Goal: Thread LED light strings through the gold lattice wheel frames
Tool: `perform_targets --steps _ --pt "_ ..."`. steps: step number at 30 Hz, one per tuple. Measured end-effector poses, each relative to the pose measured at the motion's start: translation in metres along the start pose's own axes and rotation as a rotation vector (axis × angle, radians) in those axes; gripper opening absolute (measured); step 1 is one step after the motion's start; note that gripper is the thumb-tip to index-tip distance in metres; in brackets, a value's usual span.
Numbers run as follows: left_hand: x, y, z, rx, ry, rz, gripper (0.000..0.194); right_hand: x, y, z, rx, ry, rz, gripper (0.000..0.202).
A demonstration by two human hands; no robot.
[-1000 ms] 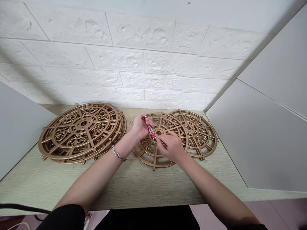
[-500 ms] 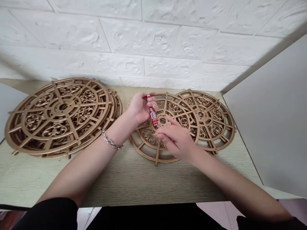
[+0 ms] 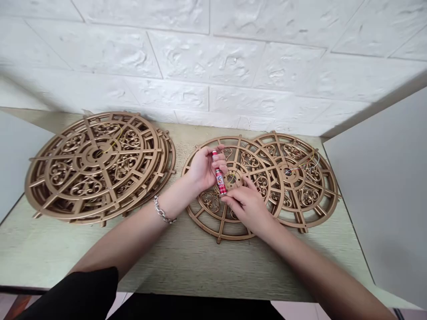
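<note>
White brick-patterned wall [image 3: 180, 58] rises at twelve o'clock behind the pale table [image 3: 187, 262]. At the centre, the person's left hand [image 3: 206, 171] curls snugly round red batteries [image 3: 220, 181], above a gold openwork disc [image 3: 221, 224]. From four o'clock, the right hand [image 3: 251, 206] pinches narrowly at their lower end; whether it grips them, I can't tell. Stacked gold discs [image 3: 106, 177] lie at nine.

The round frames [image 3: 218, 233] look like metal, gold-brown and softly shiny. The counter [image 3: 187, 266] has rough, wood-like grain, rather matt. The wall [image 3: 180, 93] is rough and slightly glossy. The bracelet [image 3: 160, 211] is shiny metal.
</note>
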State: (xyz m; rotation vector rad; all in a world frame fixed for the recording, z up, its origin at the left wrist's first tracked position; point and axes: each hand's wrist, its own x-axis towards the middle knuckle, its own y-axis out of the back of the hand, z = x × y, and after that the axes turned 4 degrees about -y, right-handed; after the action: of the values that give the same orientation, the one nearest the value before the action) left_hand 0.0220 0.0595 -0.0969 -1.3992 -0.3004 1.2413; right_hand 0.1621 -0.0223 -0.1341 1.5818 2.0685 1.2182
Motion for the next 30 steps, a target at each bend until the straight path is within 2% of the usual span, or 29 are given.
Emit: perform_targets --steps 7,20,27,30 --pt "-0.002 0.0 -0.006 0.014 0.005 -0.037 0.019 0.005 0.0 0.004 0.112 -0.026 -0.041 0.026" --pt "-0.018 -0.007 -0.008 0.057 -0.208 -0.004 0.019 0.009 -0.004 0.003 0.093 0.011 -0.036 0.019" --pt "-0.025 0.007 -0.01 0.059 -0.298 -0.1 0.019 0.01 -0.007 0.005 0.089 0.094 -0.087 0.017" --pt "-0.027 0.01 -0.01 0.056 -0.308 -0.102 0.018 0.012 -0.006 0.005 0.067 0.098 -0.127 0.018"
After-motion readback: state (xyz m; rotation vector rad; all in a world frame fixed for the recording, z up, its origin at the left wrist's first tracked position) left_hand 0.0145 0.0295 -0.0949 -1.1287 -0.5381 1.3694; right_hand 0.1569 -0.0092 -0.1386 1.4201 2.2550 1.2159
